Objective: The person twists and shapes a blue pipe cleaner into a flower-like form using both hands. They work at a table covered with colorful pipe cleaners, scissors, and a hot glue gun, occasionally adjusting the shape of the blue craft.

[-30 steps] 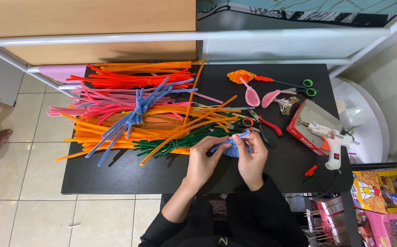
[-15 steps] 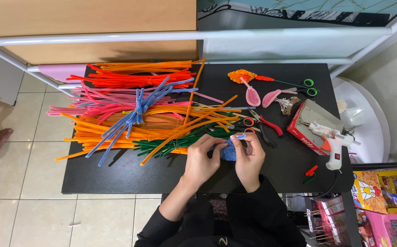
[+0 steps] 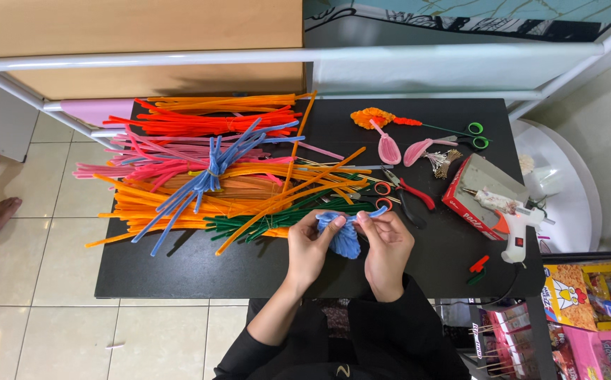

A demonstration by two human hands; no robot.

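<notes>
L hand [image 3: 310, 246]: fingers pinch blue petal [image 3: 342, 236].
R hand [image 3: 388, 243]: fingers pinch same petal.
Worktop [image 3: 249, 267]: stems [image 3: 214, 183] adj.; pliers [image 3: 405, 193] nr.

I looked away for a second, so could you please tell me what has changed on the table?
Both hands, left hand and right hand, drew slightly nearer the body, keeping their grip on the blue piece, which now fans out wider between them. The pipe cleaners, pliers and glue gun stayed put.
</notes>
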